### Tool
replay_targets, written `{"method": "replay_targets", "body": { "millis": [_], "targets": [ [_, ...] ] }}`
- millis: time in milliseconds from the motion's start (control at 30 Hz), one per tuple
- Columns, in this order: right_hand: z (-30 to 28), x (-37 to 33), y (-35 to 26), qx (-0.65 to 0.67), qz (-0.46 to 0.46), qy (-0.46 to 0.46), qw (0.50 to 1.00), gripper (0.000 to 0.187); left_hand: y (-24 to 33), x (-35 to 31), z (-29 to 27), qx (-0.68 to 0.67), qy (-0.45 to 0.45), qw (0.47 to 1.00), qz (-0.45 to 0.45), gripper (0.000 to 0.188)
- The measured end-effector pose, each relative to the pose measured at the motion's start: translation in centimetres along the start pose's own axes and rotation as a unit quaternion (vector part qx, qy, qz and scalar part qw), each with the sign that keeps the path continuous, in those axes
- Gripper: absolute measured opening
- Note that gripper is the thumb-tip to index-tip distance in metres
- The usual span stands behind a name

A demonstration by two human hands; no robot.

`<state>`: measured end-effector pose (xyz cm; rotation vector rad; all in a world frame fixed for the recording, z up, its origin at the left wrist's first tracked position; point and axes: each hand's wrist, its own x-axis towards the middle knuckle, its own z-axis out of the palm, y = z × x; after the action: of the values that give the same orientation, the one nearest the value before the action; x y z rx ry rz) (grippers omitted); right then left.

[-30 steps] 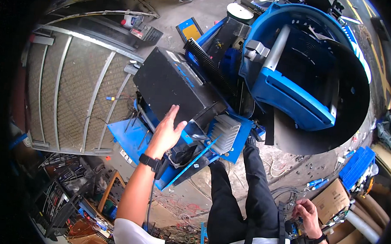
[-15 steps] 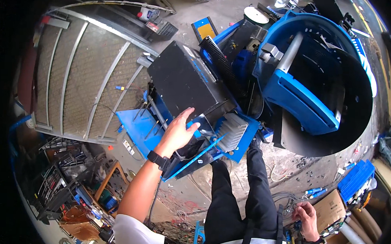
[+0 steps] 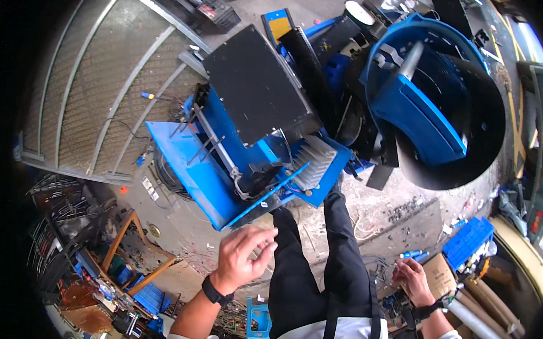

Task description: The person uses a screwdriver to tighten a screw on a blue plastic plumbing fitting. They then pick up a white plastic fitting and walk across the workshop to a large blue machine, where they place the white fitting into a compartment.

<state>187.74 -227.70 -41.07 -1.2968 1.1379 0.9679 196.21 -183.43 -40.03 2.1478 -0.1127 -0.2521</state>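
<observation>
My left hand (image 3: 244, 256) hovers just short of the blue metal casing (image 3: 190, 175), its fingers loosely bent, thumb apart and nothing in the grip. A black box (image 3: 253, 88) lies tilted over the casing's far part. At the casing's near right corner are a grey finned heat sink (image 3: 313, 162) and a thin blue panel edge (image 3: 267, 196). Off to the right, my right hand (image 3: 412, 280) hangs with slack, slightly parted fingers, apparently holding nothing. It is nearest to a cardboard box (image 3: 439, 277).
A large blue and black drum-like shell (image 3: 399, 120) stands far right. A metal frame with mesh (image 3: 101, 92) lies at the left. Scrap and a wooden frame (image 3: 116, 242) fill the near left. A blue crate (image 3: 467, 242) sits to the right. Small debris litters the floor.
My left hand has drawn back from beside the black box toward my body, uncovering the casing's inside. The right hand stays low at the right. The whole view has shifted slightly.
</observation>
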Motion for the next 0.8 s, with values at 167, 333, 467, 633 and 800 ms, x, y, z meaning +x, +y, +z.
{"method": "replay_targets", "body": {
  "millis": [167, 333, 467, 633, 800],
  "targets": [
    [2.5, -0.7, 0.0, 0.024, 0.024, -0.025, 0.999, 0.018, -2.1, -5.6, 5.8, -0.087, -0.071, 0.989, -0.096, 0.023],
    [4.5, -1.3, 0.2, 0.047, 0.041, -0.039, 0.997, 0.018, -6.8, -8.2, 13.7, -0.181, -0.110, 0.935, -0.285, 0.021],
    [4.0, -1.3, 0.4, 0.044, 0.037, -0.050, 0.997, 0.018, -12.5, -9.3, 21.3, -0.454, -0.034, 0.772, -0.444, 0.033],
    [2.4, -1.3, 0.9, 0.038, 0.049, -0.029, 0.998, 0.017, -15.6, -4.5, 25.8, -0.520, 0.078, 0.658, -0.539, 0.055],
    [-0.2, 0.0, 1.1, 0.043, 0.062, 0.019, 0.997, 0.016, -18.7, -0.2, 28.7, -0.542, 0.192, 0.626, -0.527, 0.066]
  ]
}}
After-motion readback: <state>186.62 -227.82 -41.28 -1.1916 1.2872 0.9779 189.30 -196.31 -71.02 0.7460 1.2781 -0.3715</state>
